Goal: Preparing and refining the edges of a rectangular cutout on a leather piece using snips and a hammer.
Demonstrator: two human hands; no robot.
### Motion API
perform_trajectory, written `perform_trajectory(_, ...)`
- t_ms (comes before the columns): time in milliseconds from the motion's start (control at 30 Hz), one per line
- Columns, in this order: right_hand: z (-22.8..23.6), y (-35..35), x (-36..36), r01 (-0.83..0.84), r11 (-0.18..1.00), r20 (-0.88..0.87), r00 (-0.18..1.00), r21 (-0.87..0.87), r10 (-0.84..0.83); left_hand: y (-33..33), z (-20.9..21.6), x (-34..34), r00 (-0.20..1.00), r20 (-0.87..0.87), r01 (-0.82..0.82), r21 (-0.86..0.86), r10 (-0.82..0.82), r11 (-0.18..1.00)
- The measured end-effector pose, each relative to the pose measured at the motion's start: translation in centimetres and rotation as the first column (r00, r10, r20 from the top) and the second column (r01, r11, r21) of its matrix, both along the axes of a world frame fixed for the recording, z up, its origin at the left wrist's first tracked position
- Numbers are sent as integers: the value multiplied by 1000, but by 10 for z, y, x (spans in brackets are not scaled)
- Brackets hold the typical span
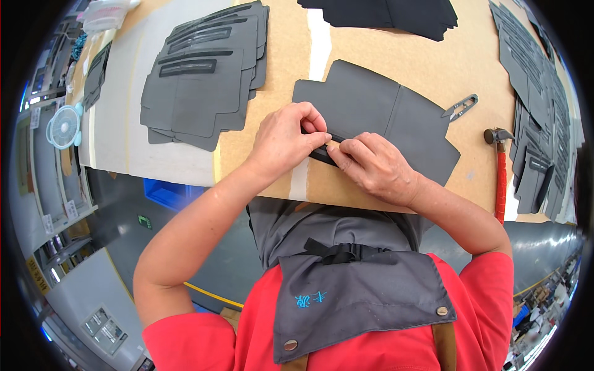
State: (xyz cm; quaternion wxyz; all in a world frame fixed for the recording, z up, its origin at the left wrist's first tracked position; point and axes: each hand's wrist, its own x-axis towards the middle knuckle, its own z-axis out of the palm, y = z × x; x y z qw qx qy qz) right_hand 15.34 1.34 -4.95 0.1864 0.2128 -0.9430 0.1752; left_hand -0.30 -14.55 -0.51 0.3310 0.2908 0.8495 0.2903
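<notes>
A dark grey cut panel (362, 96) with a crease across it lies on the table in front of me. Along its near left edge runs a narrow black strip (322, 154). My left hand (286, 137) pinches at this strip with thumb and index finger. Close beside it, my right hand (375, 166) rests over the panel's near edge, its thumb and fingertips closed on the same strip. The fingertips of both hands almost meet, and they partly hide the strip.
Left stands a stack of grey panels (198, 93) with black strips. Black pieces (383, 15) lie at the back. Thread snips (463, 109) and a red-handled hammer (500, 167) lie right, beside more stacked grey pieces (532, 117). A small fan (64, 126) is far left.
</notes>
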Motion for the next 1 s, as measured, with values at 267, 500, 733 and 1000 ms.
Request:
perform_trajectory(267, -1, 0, 1, 10, 1000, -19, 1000, -26, -11, 6, 7, -13, 985, 161, 82, -76, -69, 994)
perform_trajectory(500, 9, 12, -2, 124, 955, 141, 986, -271, -88, 7, 9, -11, 986, 157, 74, -73, -62, 995)
perform_trajectory(733, 10, 17, -3, 48, 992, 112, 993, -117, -35, 6, 7, -8, 993, 100, 62, -77, -55, 995)
perform_trajectory(1000, 16, 27, -11, -174, 983, 112, 980, 65, 166, 5, 3, -6, 998, 52, 50, -91, -45, 995)
